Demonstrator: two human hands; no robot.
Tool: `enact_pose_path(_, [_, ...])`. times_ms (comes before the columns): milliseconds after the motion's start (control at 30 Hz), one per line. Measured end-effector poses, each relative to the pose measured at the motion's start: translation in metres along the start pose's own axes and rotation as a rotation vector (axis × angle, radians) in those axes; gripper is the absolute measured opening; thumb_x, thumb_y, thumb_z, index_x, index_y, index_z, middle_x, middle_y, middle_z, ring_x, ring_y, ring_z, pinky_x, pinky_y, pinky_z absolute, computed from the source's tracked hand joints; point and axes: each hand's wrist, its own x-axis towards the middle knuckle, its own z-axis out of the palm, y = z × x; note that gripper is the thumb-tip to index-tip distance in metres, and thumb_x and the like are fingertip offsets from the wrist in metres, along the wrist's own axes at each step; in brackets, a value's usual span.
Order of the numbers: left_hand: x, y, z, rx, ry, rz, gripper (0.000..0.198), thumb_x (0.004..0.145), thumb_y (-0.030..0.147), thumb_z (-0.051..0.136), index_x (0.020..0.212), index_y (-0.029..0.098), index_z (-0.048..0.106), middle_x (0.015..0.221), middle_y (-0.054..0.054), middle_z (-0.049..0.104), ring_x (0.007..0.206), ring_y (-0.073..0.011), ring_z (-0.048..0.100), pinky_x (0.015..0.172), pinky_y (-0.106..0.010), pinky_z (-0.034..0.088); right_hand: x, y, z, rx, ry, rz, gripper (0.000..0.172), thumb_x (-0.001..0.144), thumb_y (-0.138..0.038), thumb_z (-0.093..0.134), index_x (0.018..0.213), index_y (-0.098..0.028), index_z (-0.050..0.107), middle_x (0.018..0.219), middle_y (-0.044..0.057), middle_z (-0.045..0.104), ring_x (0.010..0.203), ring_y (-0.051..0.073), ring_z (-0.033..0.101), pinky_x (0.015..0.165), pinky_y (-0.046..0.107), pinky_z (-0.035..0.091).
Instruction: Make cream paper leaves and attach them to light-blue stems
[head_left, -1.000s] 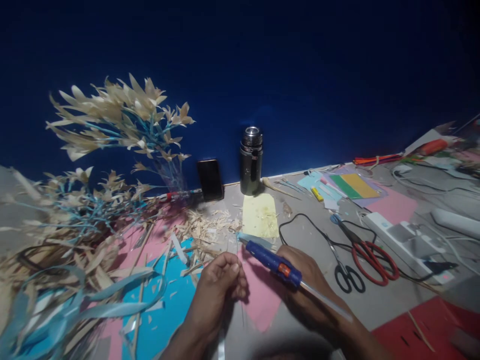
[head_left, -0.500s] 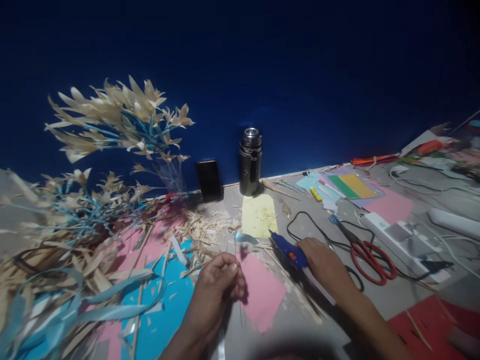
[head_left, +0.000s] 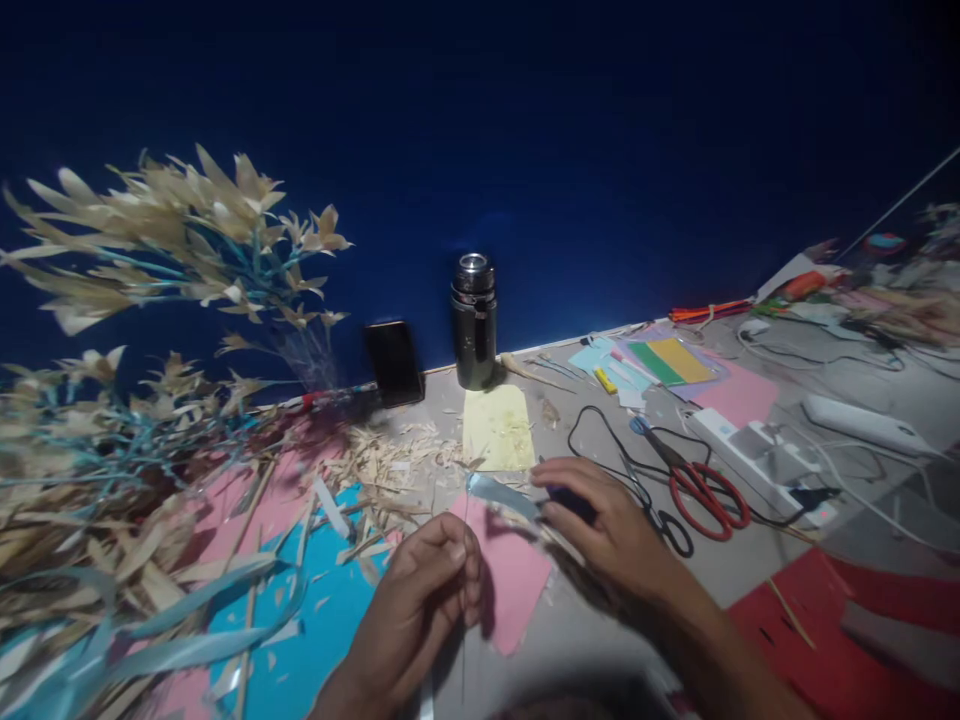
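My left hand is closed in a pinch on a thin stick that runs down toward me, above a pink paper sheet. My right hand lies curled over a blue glue gun resting on the table; only a dark bit of the gun shows between finger and thumb. Its fingertips touch the end of a pale blue strip. Paper-leaf branches with blue stems stand at the left, with leaf scraps strewn before them.
A steel flask and a dark phone stand against the blue wall. A yellow sheet, red scissors, black scissors, a power strip with cables, coloured papers and a red sheet lie about.
My right hand carried the glue gun from near my left hand out to the right and lowered it onto the table. The view has turned slightly right. My left hand kept its pinch.
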Motion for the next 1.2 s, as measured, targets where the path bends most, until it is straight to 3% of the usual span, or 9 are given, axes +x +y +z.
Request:
enact_pose_path(133, [-0.001, -0.002, 0.001, 0.03, 0.019, -0.006, 0.024, 0.074, 0.028, 0.084, 0.072, 0.015, 0.064, 0.06, 0.001, 0.061, 0.05, -0.0099, 0.054, 0.047, -0.022, 0.048, 0.024, -0.031, 0.035, 0.352, 0.022, 0.076, 0.024, 0.094, -0.036, 0.058, 0.106, -0.02, 0.072, 0.109, 0.01, 0.073, 0.103, 0.025, 0.067, 0.091, 0.039, 0.051])
enact_pose_path(267, [-0.004, -0.001, 0.0, 0.046, 0.032, 0.005, 0.025, 0.073, 0.029, 0.086, 0.072, 0.015, 0.064, 0.059, 0.001, 0.062, 0.049, -0.01, 0.056, 0.046, -0.021, 0.049, 0.031, -0.035, 0.054, 0.497, 0.073, 0.14, 0.019, 0.088, -0.034, 0.063, 0.093, -0.019, 0.074, 0.093, 0.007, 0.076, 0.087, 0.023, 0.069, 0.082, 0.035, 0.053])
enact_pose_path(500, [-0.004, -0.007, -0.002, 0.05, 0.038, 0.051, 0.023, 0.07, 0.027, 0.084, 0.068, 0.015, 0.064, 0.056, 0.0, 0.064, 0.043, -0.0117, 0.057, 0.042, -0.022, 0.048, 0.026, -0.039, 0.061, 0.486, 0.15, 0.139, 0.011, 0.082, -0.024, 0.066, 0.086, -0.018, 0.074, 0.086, 0.005, 0.076, 0.081, 0.021, 0.069, 0.079, 0.033, 0.053])
enact_pose_path(733, [-0.006, -0.011, -0.001, 0.129, 0.127, 0.085, 0.024, 0.068, 0.024, 0.083, 0.063, 0.016, 0.061, 0.055, -0.002, 0.067, 0.049, -0.0173, 0.064, 0.053, -0.031, 0.055, 0.021, -0.047, 0.067, 0.382, 0.239, -0.037, 0.012, 0.083, -0.013, 0.062, 0.085, -0.018, 0.073, 0.082, 0.004, 0.073, 0.078, 0.018, 0.069, 0.073, 0.027, 0.052])
enact_pose_path(967, [-0.008, -0.017, -0.001, 0.146, 0.079, 0.116, 0.022, 0.071, 0.024, 0.08, 0.065, 0.017, 0.06, 0.053, -0.003, 0.067, 0.047, -0.0181, 0.062, 0.052, -0.033, 0.054, 0.018, -0.049, 0.067, 0.367, 0.244, -0.111, 0.015, 0.084, -0.009, 0.06, 0.086, -0.017, 0.072, 0.08, 0.004, 0.071, 0.076, 0.016, 0.068, 0.071, 0.025, 0.052])
enact_pose_path(1200, [-0.008, -0.021, 0.0, 0.213, 0.185, 0.164, 0.02, 0.074, 0.026, 0.075, 0.066, 0.019, 0.058, 0.051, -0.001, 0.066, 0.046, -0.0178, 0.061, 0.053, -0.031, 0.052, 0.016, -0.048, 0.07, 0.271, 0.282, -0.206, 0.014, 0.089, -0.01, 0.059, 0.085, -0.015, 0.071, 0.076, 0.005, 0.067, 0.074, 0.018, 0.063, 0.068, 0.029, 0.049])
